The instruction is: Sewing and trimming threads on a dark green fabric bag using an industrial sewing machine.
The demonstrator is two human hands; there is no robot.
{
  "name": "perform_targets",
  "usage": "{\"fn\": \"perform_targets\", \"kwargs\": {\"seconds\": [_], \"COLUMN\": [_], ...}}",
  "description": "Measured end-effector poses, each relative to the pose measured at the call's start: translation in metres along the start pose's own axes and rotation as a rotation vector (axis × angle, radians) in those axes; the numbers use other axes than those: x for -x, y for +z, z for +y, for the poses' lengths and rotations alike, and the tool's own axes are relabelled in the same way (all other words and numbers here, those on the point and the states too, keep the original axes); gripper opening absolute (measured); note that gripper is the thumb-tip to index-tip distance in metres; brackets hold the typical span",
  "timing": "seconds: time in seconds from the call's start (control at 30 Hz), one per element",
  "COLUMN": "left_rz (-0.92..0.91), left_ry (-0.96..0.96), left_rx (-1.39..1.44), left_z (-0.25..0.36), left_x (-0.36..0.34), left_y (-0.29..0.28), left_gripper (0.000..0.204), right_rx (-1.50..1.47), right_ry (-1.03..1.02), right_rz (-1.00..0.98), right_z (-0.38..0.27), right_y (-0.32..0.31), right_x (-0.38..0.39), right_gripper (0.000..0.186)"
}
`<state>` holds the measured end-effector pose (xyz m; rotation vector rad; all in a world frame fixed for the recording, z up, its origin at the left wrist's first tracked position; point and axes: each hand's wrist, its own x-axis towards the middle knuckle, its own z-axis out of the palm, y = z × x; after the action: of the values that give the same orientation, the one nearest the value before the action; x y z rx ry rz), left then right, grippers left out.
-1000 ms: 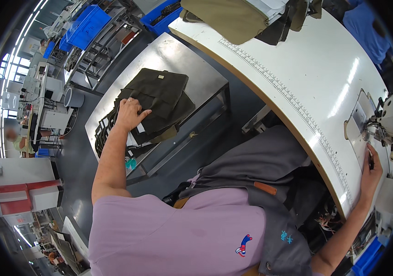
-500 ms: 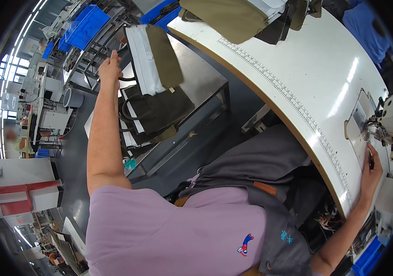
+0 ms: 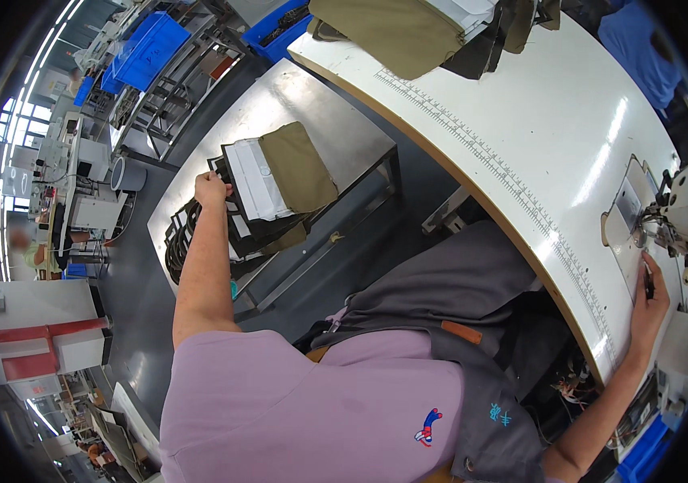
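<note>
My left hand (image 3: 212, 187) is closed at the dark left edge of an olive and white fabric bag panel (image 3: 297, 171). The panel lies over a stack of dark fabric pieces (image 3: 257, 238) with black looped straps (image 3: 179, 241), on a metal side table (image 3: 320, 109). By the needle area of a sewing machine (image 3: 670, 221), my right hand (image 3: 651, 302) rests at the white worktable (image 3: 553, 153). Its fingers are curled round a small dark thing (image 3: 648, 283) whose kind I cannot make out.
More olive and dark fabric pieces (image 3: 408, 36) are piled at the worktable's far end. Its curved front edge carries printed ruler scales (image 3: 481, 141). Blue crates (image 3: 151, 48) stand on a rack at the far left. Another person in blue (image 3: 638, 52) is at the far right.
My left hand has come down and nearer, lowering the bag panel from the air onto the stack. The strap loops now lie left of my forearm. My right hand stays in place.
</note>
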<state>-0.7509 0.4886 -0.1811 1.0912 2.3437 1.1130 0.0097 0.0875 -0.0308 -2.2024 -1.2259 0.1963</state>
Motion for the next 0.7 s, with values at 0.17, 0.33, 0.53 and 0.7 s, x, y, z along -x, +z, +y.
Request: {"fn": "perform_targets", "kwargs": {"seconds": [0.17,0.33,0.53,0.7], "left_rz": [-0.07,-0.027,-0.107,-0.391], "left_ry": [0.113,0.442,1.294,1.377], "left_rx": [-0.382,-0.729,-0.017,0.127], "left_z": [0.018,0.086,0.26,0.378], "left_x": [-0.009,0.039,0.115,0.196], "left_y": [-0.034,-0.025,0.029,0.076], "left_gripper": [0.024,0.038,0.029,0.036], "right_rx": [-0.002,-0.011,0.034,-0.013], "right_ry": [-0.014,-0.029,-0.083,-0.105], "right_rz": [0.019,0.057,0.06,0.092], "right_z": [-0.008,-0.021,-0.032,-0.033], "right_y": [0.0,0.001,0.004,0.002], "right_x": [0.002,0.007,0.006,0.008], "right_gripper": [0.033,0.031,0.031,0.031]}}
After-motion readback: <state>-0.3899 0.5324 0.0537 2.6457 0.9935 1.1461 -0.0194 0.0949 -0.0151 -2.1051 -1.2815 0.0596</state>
